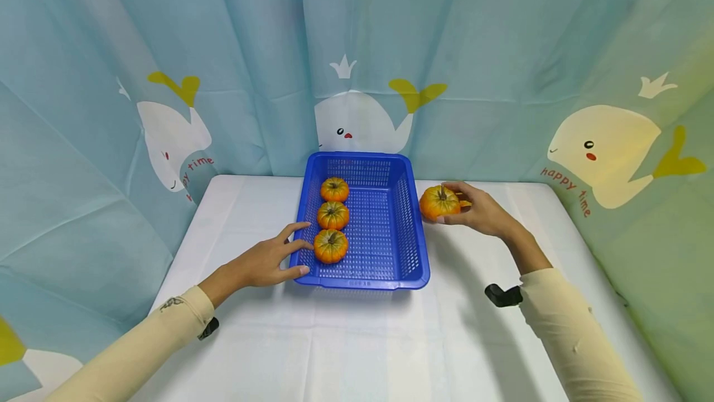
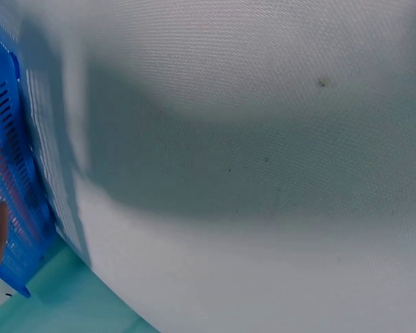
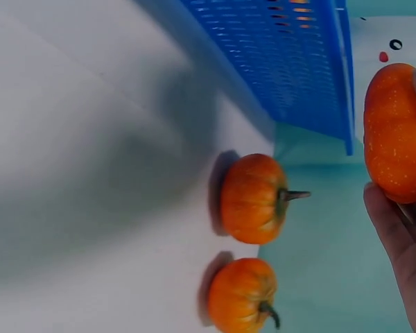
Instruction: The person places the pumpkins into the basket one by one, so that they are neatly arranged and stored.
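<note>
A small orange pumpkin point(image 1: 439, 202) is held by my right hand point(image 1: 484, 211), thumb and fingers on its sides, just outside the right rim of a blue plastic basket point(image 1: 393, 284). In the right wrist view this pumpkin point(image 3: 396, 135) is lifted off the table. My left hand point(image 1: 273, 261) rests at the basket's left rim with fingers extended over it. Three pumpkins stand in a row along the basket's left side: a far one point(image 1: 334, 190), a middle one point(image 1: 333, 215) and a near one point(image 1: 331, 246).
Two more pumpkins, one nearer the basket point(image 3: 253, 199) and another beside it point(image 3: 243, 296), stand on the white table point(image 1: 357, 346); my right hand mostly hides them in the head view. A blue curtain point(image 1: 480, 30) with printed whales hangs around the table.
</note>
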Motion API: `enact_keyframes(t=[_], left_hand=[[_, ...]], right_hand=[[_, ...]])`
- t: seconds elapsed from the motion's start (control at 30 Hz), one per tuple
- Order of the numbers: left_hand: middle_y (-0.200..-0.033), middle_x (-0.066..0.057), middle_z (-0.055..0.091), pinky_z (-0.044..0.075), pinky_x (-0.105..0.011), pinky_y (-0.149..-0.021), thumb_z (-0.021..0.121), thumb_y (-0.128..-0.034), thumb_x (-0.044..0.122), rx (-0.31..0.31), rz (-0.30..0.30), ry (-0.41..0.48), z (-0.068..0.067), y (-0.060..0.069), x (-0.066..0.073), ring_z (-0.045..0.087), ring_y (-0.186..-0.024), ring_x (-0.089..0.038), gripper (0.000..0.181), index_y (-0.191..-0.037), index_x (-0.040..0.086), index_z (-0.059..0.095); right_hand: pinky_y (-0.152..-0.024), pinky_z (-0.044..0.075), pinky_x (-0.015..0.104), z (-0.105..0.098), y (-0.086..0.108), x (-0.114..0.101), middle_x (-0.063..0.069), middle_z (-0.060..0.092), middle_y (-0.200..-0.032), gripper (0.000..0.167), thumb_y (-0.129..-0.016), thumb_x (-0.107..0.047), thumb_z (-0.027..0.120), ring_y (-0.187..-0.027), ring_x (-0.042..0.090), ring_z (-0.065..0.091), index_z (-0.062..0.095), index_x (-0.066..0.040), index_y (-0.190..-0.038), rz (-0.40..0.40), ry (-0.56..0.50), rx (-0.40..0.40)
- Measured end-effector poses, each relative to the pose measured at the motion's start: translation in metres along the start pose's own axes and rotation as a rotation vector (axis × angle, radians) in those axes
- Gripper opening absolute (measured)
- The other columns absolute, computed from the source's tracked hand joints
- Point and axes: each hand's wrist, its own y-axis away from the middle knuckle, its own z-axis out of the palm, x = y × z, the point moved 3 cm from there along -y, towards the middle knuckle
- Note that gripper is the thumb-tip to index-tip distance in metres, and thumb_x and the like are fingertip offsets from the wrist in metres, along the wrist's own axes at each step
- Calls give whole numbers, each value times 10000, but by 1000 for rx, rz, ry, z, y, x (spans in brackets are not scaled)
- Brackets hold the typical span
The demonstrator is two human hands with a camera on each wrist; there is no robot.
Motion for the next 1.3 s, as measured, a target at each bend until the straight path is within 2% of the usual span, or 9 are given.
enact_keyframes(t=[0.2,0.4,0.67,0.97,1.13,1.3], left_hand=[[-1655,-39,206,558,-505,-930,547,-957,605,1,-1,6,0,0,0,664,-1127,-335,558,-1360,223,598],[-1654,-40,206,560,-504,-923,547,-958,603,5,2,10,0,0,0,665,-1122,-337,556,-1360,221,598],[-1651,-45,209,559,-502,-925,552,-963,586,7,9,5,0,0,0,664,-1119,-335,546,-1359,213,598],[-1655,-34,198,553,-510,-932,544,-965,595,8,5,1,2,-1,-1,650,-1150,-339,540,-1362,233,594],[-1654,-36,202,553,-512,-934,558,-962,583,10,5,4,1,-1,0,647,-1155,-347,534,-1358,228,599],[-1654,-40,200,554,-518,-932,558,-964,578,8,2,9,0,0,2,646,-1158,-352,530,-1359,226,597]], right_hand=[[-1028,475,576,-1,-8,-14,228,561,-1373,805,-851,-323,816,-1232,417,549,423,-15,-1482,-1,6,-28],[-992,510,526,0,-18,-25,212,573,-1336,780,-856,-296,815,-1191,382,573,431,-16,-1474,-14,-24,-44],[-1022,491,546,3,-31,-35,219,537,-1380,795,-873,-368,786,-1256,408,534,416,-40,-1496,-13,1,-74],[-1039,479,537,11,-46,-43,199,527,-1400,765,-856,-225,803,-1288,402,499,417,-60,-1495,-17,-97,-111],[-1085,437,556,16,-55,-48,196,494,-1438,775,-868,-224,787,-1325,394,460,391,-77,-1517,12,-127,-132],[-1110,406,559,19,-67,-50,196,495,-1443,774,-871,-243,782,-1342,396,454,392,-77,-1519,3,-108,-133]])
